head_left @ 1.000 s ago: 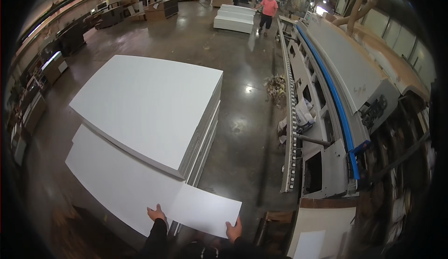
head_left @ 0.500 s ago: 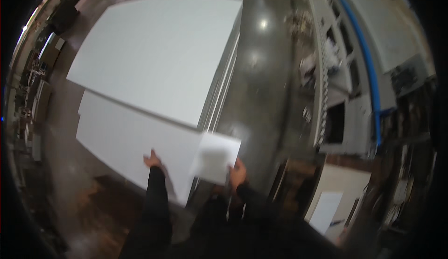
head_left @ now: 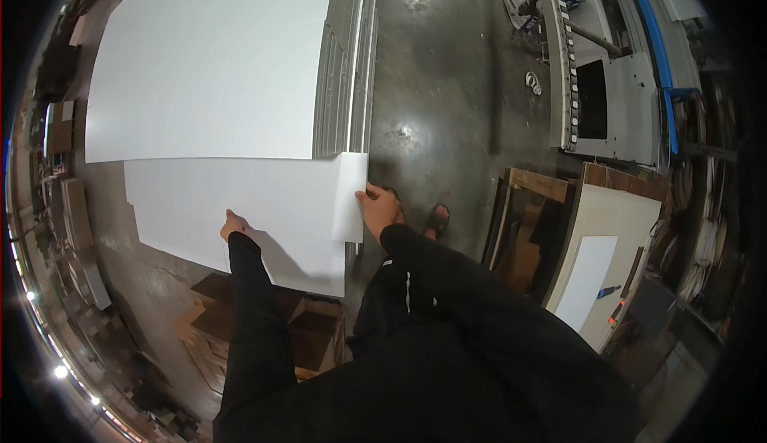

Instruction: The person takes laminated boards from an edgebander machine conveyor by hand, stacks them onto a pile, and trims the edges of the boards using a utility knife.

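Two hands on a white rectangular board at the stack's near edge.

Large stack of white flat panels [head_left: 216, 59] stands on the grey concrete floor [head_left: 447, 107]. The smaller white rectangular board [head_left: 264, 211] lies flat just below it, smooth, matt, unmarked. Judged stiff, light, slippery-faced; best held at opposite edges. Left hand [head_left: 234, 225] fingers curl on the near edge; right hand [head_left: 379, 207] fingers clamp the right edge.

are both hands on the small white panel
Yes, the left hand grips the near left edge of the small white rectangular panel and the right hand grips its right edge.
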Demonstrator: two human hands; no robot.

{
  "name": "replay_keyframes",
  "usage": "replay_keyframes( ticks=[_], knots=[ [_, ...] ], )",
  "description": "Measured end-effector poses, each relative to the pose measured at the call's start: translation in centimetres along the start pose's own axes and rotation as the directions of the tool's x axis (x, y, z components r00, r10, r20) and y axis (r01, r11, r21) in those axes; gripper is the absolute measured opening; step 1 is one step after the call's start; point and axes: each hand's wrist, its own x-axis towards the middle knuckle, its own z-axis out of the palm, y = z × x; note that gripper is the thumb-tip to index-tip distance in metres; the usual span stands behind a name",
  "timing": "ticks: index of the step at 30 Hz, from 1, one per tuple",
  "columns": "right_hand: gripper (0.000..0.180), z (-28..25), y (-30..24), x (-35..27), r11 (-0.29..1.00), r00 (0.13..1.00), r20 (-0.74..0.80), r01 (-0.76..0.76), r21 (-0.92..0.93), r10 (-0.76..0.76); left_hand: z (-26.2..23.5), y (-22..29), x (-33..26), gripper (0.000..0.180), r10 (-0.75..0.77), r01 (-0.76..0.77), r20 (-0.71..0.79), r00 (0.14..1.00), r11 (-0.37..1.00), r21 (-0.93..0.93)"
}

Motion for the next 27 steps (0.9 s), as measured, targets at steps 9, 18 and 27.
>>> replay_keyframes(
  ticks=[9, 18, 27],
  knots=[
    [0.037, 3.9, -1.3, 0.7, 0.994, 0.999, 0.029, -0.024, 0.107, 0.021, -0.1, 2.4, 0.2, 0.051, -0.074, 0.082, 0.104, 0.992, 0.994, -0.073],
    [0.025, 4.5, -3.7, -0.4, 1.0, 1.0, -0.006, 0.01, -0.003, -0.01, -0.5, 1.9, 2.2, 0.056, -0.029, 0.042, 0.134, 0.991, 0.995, -0.093],
    [0.033, 4.5, -4.3, -0.6, 0.985, 0.996, 0.003, 0.084, -0.153, -0.084, -1.1, 1.7, 3.0, 0.057, -0.023, 0.035, 0.177, 0.984, 0.997, -0.065]
  ],
)
